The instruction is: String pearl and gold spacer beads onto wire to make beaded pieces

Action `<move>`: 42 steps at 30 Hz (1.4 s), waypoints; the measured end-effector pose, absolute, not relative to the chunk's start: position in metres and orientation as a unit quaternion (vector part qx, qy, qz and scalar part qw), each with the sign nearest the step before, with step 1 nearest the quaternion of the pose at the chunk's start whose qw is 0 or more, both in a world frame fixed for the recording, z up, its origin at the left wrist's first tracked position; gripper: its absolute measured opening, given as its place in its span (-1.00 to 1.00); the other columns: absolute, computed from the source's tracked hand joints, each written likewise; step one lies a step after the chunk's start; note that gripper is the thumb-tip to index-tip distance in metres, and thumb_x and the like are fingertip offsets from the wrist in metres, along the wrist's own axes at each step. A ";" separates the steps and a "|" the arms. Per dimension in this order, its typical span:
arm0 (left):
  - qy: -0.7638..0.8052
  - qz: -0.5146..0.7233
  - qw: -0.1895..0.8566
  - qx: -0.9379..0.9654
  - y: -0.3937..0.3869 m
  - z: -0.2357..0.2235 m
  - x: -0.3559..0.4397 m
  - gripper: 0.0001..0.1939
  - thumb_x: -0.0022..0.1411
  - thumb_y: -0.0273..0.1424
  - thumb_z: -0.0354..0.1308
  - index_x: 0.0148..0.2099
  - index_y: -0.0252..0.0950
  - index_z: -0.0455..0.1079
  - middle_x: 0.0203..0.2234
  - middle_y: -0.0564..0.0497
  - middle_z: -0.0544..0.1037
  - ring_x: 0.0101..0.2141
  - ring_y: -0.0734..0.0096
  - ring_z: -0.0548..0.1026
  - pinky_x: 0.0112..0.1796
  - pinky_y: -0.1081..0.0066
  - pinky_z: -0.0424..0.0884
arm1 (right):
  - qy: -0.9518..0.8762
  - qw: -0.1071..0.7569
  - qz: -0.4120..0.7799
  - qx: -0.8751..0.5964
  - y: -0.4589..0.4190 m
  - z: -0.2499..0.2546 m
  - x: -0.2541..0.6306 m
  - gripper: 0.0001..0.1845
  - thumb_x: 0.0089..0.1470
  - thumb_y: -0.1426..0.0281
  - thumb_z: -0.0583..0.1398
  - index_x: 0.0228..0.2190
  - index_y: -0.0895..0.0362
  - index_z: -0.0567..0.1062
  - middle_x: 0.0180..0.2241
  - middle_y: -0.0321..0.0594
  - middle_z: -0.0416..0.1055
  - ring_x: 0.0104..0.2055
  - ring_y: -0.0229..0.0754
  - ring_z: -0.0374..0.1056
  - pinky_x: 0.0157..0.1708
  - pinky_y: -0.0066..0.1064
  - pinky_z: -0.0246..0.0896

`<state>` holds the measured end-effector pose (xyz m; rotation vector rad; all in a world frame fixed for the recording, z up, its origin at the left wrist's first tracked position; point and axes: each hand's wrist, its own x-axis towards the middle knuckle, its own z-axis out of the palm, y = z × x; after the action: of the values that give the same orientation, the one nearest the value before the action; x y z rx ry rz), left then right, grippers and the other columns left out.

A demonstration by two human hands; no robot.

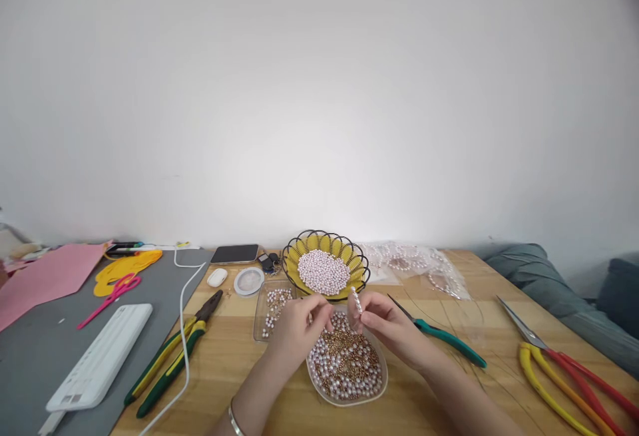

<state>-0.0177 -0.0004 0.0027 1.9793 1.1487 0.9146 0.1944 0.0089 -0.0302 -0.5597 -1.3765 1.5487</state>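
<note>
Over a bowl [344,373] of mixed pearl and gold beads, my two hands are raised close together. A short strand of pearl beads [356,301] stands up between the fingers of my right hand [387,323], which is closed on it. My left hand [304,323] is pinched just to the left; whatever its fingertips hold is too small to make out. Behind both hands sits a yellow basket [292,276] with a black wire rim, filled with pale beads [323,271]. Left of the bowl, partly covered by my left hand, is a small clear tray [260,319] of beads.
Long-nose pliers [172,356], a white cable [182,316], a spool [249,281] and a phone [234,253] lie left. Teal-handled pliers [444,336], bagged bead strands [424,266] and large scissors [542,349] lie right. A grey mat [30,363] bears pink scissors [110,299].
</note>
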 end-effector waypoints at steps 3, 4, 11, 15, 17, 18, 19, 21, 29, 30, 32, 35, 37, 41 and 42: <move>0.464 0.251 0.251 0.812 -0.001 -0.003 -0.017 -0.91 0.28 -0.51 0.24 -0.28 -0.27 0.55 -0.38 -0.01 0.67 -0.32 0.23 0.58 -0.28 0.37 0.39 | -0.555 0.496 0.630 -0.221 0.009 -0.030 0.195 -0.71 0.15 0.16 0.38 -0.42 0.09 0.54 -0.49 -0.35 0.42 -0.42 -0.25 0.30 -0.32 -0.38 0.16; 0.452 0.229 0.240 0.828 -0.001 -0.005 -0.016 -0.91 0.25 -0.53 0.28 -0.25 -0.25 0.57 -0.33 -0.02 0.67 -0.25 0.19 0.58 -0.24 0.34 0.41 | -0.553 0.499 0.630 -0.221 0.009 -0.029 0.195 -0.72 0.14 0.16 0.39 -0.42 0.09 0.54 -0.48 -0.35 0.43 -0.43 -0.25 0.30 -0.32 -0.38 0.15; 0.368 0.157 0.224 0.889 -0.002 -0.013 -0.016 -0.80 0.18 -0.50 0.39 -0.13 -0.24 0.58 -0.12 -0.07 0.64 -0.01 0.08 0.52 -0.03 0.22 0.44 | -0.546 0.500 0.633 -0.226 0.007 -0.026 0.194 -0.70 0.12 0.15 0.40 -0.43 0.09 0.53 -0.50 -0.35 0.42 -0.46 -0.25 0.27 -0.37 -0.38 0.12; 0.385 0.145 0.216 0.886 -0.001 -0.013 -0.017 -0.84 0.17 -0.46 0.41 -0.17 -0.24 0.59 -0.17 -0.08 0.64 -0.06 0.06 0.53 -0.08 0.21 0.45 | -0.543 0.500 0.636 -0.225 0.008 -0.026 0.194 -0.72 0.13 0.17 0.40 -0.41 0.10 0.53 -0.50 -0.35 0.43 -0.47 -0.27 0.27 -0.38 -0.39 0.11; 0.380 0.140 0.226 0.886 -0.001 -0.015 -0.016 -0.87 0.18 -0.48 0.40 -0.18 -0.24 0.61 -0.20 -0.08 0.65 -0.06 0.06 0.54 -0.06 0.21 0.44 | -0.541 0.499 0.639 -0.222 0.008 -0.026 0.194 -0.72 0.13 0.17 0.40 -0.40 0.10 0.53 -0.51 -0.35 0.43 -0.47 -0.27 0.26 -0.38 -0.40 0.11; 0.377 0.140 0.231 0.886 0.000 -0.016 -0.016 -0.87 0.18 -0.50 0.40 -0.19 -0.24 0.62 -0.21 -0.07 0.65 -0.05 0.07 0.54 -0.05 0.22 0.43 | -0.540 0.498 0.641 -0.222 0.008 -0.026 0.194 -0.72 0.13 0.17 0.40 -0.40 0.10 0.53 -0.51 -0.35 0.43 -0.47 -0.27 0.27 -0.38 -0.40 0.11; 0.374 0.143 0.234 0.886 0.000 -0.018 -0.016 -0.87 0.19 -0.52 0.39 -0.19 -0.24 0.63 -0.22 -0.07 0.66 -0.05 0.09 0.54 -0.04 0.23 0.43 | -0.540 0.497 0.642 -0.223 0.008 -0.027 0.194 -0.72 0.14 0.17 0.39 -0.40 0.10 0.53 -0.52 -0.36 0.42 -0.47 -0.27 0.27 -0.38 -0.41 0.11; 0.367 0.148 0.236 0.887 0.001 -0.020 -0.015 -0.86 0.21 -0.55 0.36 -0.20 -0.23 0.63 -0.24 -0.05 0.66 -0.06 0.12 0.55 -0.04 0.26 0.43 | -0.539 0.496 0.643 -0.223 0.008 -0.028 0.194 -0.72 0.15 0.18 0.39 -0.40 0.10 0.53 -0.52 -0.36 0.42 -0.47 -0.28 0.27 -0.38 -0.41 0.11; 0.377 0.176 0.259 0.872 -0.002 -0.013 -0.013 -0.79 0.12 -0.59 0.42 -0.20 -0.25 0.59 -0.25 -0.03 0.68 -0.09 0.16 0.56 -0.10 0.32 0.43 | -0.540 0.491 0.646 -0.222 0.007 -0.026 0.193 -0.72 0.16 0.18 0.38 -0.40 0.10 0.51 -0.51 -0.37 0.42 -0.47 -0.29 0.26 -0.37 -0.42 0.12; 0.382 0.174 0.264 0.868 -0.002 -0.012 -0.013 -0.80 0.11 -0.58 0.43 -0.21 -0.25 0.59 -0.25 -0.03 0.68 -0.10 0.15 0.56 -0.11 0.32 0.42 | -0.539 0.491 0.647 -0.223 0.007 -0.026 0.193 -0.72 0.15 0.18 0.38 -0.40 0.10 0.51 -0.51 -0.37 0.42 -0.47 -0.29 0.26 -0.37 -0.42 0.11; 0.390 0.169 0.276 0.862 -0.002 -0.011 -0.013 -0.81 0.10 -0.56 0.44 -0.22 -0.25 0.60 -0.26 -0.03 0.67 -0.13 0.16 0.57 -0.12 0.33 0.42 | -0.537 0.492 0.649 -0.221 0.007 -0.025 0.193 -0.71 0.14 0.17 0.39 -0.41 0.10 0.50 -0.51 -0.37 0.42 -0.48 -0.29 0.26 -0.38 -0.42 0.11; 0.397 0.167 0.291 0.854 0.000 -0.013 -0.013 -0.80 0.10 -0.56 0.45 -0.21 -0.27 0.60 -0.30 -0.02 0.67 -0.23 0.23 0.59 -0.19 0.39 0.43 | -0.536 0.490 0.651 -0.221 0.007 -0.026 0.193 -0.71 0.15 0.18 0.38 -0.41 0.10 0.50 -0.52 -0.37 0.41 -0.49 -0.29 0.26 -0.38 -0.41 0.11; 0.399 0.170 0.300 0.850 0.001 -0.016 -0.013 -0.79 0.10 -0.58 0.43 -0.19 -0.29 0.60 -0.33 -0.01 0.68 -0.30 0.31 0.59 -0.24 0.45 0.43 | -0.535 0.490 0.651 -0.225 0.008 -0.027 0.194 -0.70 0.15 0.17 0.38 -0.41 0.10 0.50 -0.52 -0.37 0.41 -0.49 -0.29 0.26 -0.38 -0.41 0.11; 0.396 0.183 0.308 0.845 0.000 -0.014 -0.013 -0.78 0.14 -0.62 0.38 -0.17 -0.27 0.61 -0.31 0.01 0.69 -0.31 0.36 0.60 -0.23 0.48 0.45 | -0.536 0.489 0.648 -0.234 0.007 -0.027 0.193 -0.67 0.13 0.15 0.39 -0.42 0.11 0.48 -0.53 -0.37 0.40 -0.48 -0.28 0.26 -0.38 -0.40 0.11; 0.394 0.187 0.305 0.847 0.000 -0.013 -0.013 -0.79 0.15 -0.62 0.36 -0.18 -0.25 0.62 -0.29 0.01 0.69 -0.29 0.34 0.60 -0.21 0.45 0.45 | -0.537 0.487 0.647 -0.236 0.007 -0.026 0.193 -0.67 0.12 0.14 0.39 -0.42 0.11 0.48 -0.53 -0.37 0.40 -0.49 -0.27 0.25 -0.38 -0.40 0.11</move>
<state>-0.0134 -0.0004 -0.0126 2.2417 1.0440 0.4942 0.1932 0.0069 -0.0264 -0.5728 -1.3057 1.5733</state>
